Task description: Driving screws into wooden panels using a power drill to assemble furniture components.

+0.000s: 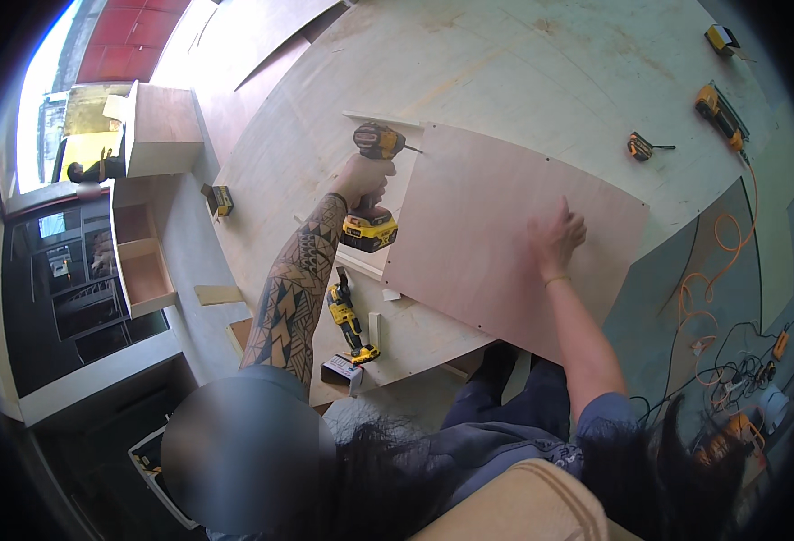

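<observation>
My right hand (556, 236) rests on the right part of a thin plywood panel (478, 225). One finger is stretched out and the hand holds nothing. My left hand does not show. At the panel's far left corner, a co-worker's tattooed arm (298, 279) holds a yellow-and-black cordless drill (379, 142). Its thin bit reaches over the corner; whether it touches the wood I cannot tell. A yellow battery (370, 232) is on the drill's base. That arm runs back behind a capped, blurred head (248, 451) at lower left. Small dark spots dot the panel's edges.
A slim yellow cordless tool (347, 320) lies left of the panel on the large worktable (469, 72). A tape measure (640, 146) and a nail gun (721, 115) lie at far right. An orange hose (730, 236) and tangled cables (744, 374) cover the right side.
</observation>
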Tool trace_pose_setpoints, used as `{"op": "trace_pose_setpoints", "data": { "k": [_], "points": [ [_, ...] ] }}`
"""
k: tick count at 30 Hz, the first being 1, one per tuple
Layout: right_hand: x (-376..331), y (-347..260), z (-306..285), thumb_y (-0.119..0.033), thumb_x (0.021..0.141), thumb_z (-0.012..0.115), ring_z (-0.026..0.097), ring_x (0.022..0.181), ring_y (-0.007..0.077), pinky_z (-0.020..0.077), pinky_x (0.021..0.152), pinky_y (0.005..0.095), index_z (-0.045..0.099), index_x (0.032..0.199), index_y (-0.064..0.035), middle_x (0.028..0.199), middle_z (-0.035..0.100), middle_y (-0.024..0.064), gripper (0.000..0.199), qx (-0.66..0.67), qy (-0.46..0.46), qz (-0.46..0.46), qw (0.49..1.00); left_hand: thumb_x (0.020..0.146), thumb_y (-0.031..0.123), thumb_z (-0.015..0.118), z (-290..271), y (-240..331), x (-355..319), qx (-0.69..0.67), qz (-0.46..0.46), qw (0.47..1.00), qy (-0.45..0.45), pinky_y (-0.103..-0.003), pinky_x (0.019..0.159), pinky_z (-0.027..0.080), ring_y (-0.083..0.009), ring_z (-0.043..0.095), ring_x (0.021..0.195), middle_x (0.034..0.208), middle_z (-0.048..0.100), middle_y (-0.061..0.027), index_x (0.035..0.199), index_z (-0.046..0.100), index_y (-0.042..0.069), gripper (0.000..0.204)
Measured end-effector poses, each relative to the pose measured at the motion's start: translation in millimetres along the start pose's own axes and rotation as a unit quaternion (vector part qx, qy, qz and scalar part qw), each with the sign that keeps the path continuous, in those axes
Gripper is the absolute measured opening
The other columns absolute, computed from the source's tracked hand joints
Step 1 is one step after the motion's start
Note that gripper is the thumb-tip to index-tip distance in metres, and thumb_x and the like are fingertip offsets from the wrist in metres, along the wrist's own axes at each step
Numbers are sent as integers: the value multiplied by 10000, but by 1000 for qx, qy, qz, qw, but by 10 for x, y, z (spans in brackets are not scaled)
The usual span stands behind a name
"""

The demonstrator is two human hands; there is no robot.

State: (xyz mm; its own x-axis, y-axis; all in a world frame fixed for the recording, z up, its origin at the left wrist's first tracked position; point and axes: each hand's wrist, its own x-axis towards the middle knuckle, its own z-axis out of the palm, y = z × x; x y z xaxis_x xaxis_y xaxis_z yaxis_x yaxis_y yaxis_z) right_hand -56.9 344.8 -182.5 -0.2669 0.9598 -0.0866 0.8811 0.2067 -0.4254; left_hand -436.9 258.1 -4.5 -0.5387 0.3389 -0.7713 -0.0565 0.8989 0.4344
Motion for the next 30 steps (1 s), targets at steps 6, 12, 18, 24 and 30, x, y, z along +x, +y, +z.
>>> {"op": "trace_pose_setpoints", "data": {
  "k": [6,12,18,24,30],
  "points": [
    [663,-421,366,-634,856,705,490,1133,404,351,1013,578,438,1531,-219,1255,521,178,837,-78,31,51,995,879,161,714,-42,18,1,20,13,1000,2,-327,492,494,-124,546,541,669,559,-1,958,607,73,159],
    [630,-285,459,-665,856,688,494,1121,393,350,988,554,451,1527,-239,1257,537,159,829,-101,60,43,992,888,167,706,-143,195,-88,100,46,994,-18,-326,478,484,-120,543,530,659,548,7,954,608,74,150],
    [615,-324,475,-663,851,673,477,1123,383,316,1009,552,405,1546,-237,1259,530,151,857,-104,34,50,993,889,347,777,-302,122,-121,61,24,998,-6,-339,548,516,-146,599,598,732,616,-28,961,680,42,328],
    [643,-257,516,-663,854,670,478,1121,380,324,1007,545,390,1556,-231,1262,527,151,870,-117,51,45,991,875,443,814,-281,207,-218,94,32,994,40,-321,529,517,-143,601,579,713,616,-30,968,690,33,438],
    [625,-287,450,-662,863,662,486,1140,379,324,1028,551,385,1557,-225,1277,524,163,865,-115,25,56,991,882,423,806,-277,378,-272,78,58,993,70,-321,512,513,-142,613,562,687,612,-34,937,703,18,421]
  ]
}}
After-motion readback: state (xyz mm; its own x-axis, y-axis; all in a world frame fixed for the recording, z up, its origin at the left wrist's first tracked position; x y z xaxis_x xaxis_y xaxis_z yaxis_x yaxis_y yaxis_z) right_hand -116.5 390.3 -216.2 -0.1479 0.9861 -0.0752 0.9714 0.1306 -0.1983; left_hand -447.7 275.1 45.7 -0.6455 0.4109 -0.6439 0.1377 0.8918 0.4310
